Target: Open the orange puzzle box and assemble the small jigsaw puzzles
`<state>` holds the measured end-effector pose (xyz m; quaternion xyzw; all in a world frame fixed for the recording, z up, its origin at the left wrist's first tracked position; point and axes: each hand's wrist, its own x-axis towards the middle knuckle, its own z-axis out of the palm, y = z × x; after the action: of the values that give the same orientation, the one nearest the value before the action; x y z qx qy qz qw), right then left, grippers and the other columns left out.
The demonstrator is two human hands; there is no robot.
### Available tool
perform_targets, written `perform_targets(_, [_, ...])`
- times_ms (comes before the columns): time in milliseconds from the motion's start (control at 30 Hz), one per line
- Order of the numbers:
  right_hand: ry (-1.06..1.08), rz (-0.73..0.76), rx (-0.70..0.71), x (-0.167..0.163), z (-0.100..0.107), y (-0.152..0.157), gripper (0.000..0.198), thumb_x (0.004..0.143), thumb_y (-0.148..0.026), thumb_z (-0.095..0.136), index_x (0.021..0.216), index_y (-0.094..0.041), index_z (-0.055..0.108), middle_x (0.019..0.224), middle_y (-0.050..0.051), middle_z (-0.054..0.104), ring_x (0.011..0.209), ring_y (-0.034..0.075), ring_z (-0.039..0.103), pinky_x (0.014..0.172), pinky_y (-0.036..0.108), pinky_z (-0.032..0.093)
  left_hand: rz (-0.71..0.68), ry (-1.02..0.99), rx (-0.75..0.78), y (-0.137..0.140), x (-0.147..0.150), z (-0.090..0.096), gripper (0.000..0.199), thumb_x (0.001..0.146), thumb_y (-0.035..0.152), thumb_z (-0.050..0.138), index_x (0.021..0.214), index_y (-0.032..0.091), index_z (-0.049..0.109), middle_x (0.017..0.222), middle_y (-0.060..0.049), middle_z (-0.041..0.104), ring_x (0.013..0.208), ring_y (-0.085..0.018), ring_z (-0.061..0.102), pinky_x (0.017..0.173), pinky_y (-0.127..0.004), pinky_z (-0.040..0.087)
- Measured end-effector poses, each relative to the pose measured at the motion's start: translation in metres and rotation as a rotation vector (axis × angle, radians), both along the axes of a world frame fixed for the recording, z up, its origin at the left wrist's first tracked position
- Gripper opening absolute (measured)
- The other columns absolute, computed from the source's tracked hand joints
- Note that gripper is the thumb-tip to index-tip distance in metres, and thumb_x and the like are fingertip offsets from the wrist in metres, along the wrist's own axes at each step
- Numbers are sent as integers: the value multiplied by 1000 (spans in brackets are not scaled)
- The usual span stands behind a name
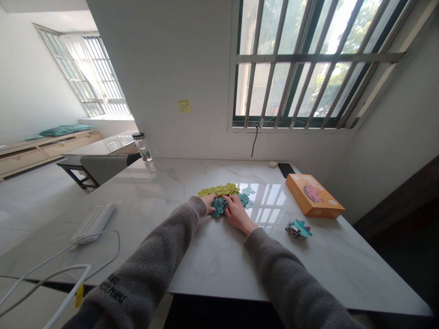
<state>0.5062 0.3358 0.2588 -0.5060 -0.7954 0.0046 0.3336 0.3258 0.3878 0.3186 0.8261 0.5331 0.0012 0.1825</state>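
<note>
Touching teal puzzle pile (217, 209) on white surface (206, 269): L hand (207, 204) at pile's L edge, R hand (236, 213) over its middle. Fingers (229, 202) bent; can't tell if gripping pcs or just pressing. Yellow-green pcs (221, 189) directly behind teal pile. Mixed pcs stack (298, 229) R of pile & nearer; orange box (313, 196) farther R; white power strip (94, 223) well L of pile.

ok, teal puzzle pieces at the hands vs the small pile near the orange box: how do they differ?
Colour: the teal pieces look mostly teal; the small pile mixes turquoise, purple and pale tones.
Spread: the teal pieces cover a wider patch; the small pile is one compact heap.
Contact: the right hand touches the teal pieces; neither hand touches the small pile.
Shared: both lie on the table.
</note>
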Motion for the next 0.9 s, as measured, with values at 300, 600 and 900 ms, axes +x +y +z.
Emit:
perform_targets(300, [437, 152, -130, 10, 14, -14, 36, 94, -18, 37, 120, -19, 62, 109, 9, 57, 106, 22, 55, 100, 41, 45, 18, -163, 94, -27, 8, -8, 46, 65, 24, 78, 104, 18, 55, 112, -12, 59, 109, -33, 57, 95, -42, 45])
perform_targets(600, [529, 145, -143, 14, 24, -27, 36, 96, -27, 40, 127, -19, 56, 121, 11, 54, 115, 23, 54, 106, 42, 42, -52, -519, 83, -55, 23, -42, 66, 71, 24, 74, 127, 15, 39, 104, -8, 59, 96, -24, 61, 90, -40, 49])
perform_targets(900, [677, 310, -378, 11, 22, -50, 50, 102, -49, 27, 145, -25, 39, 108, 6, 63, 98, 21, 62, 95, 40, 49, -24, -662, 317, -96, 20, -60, 46, 64, 23, 72, 106, 19, 53, 106, -10, 57, 102, -30, 57, 91, -46, 49])
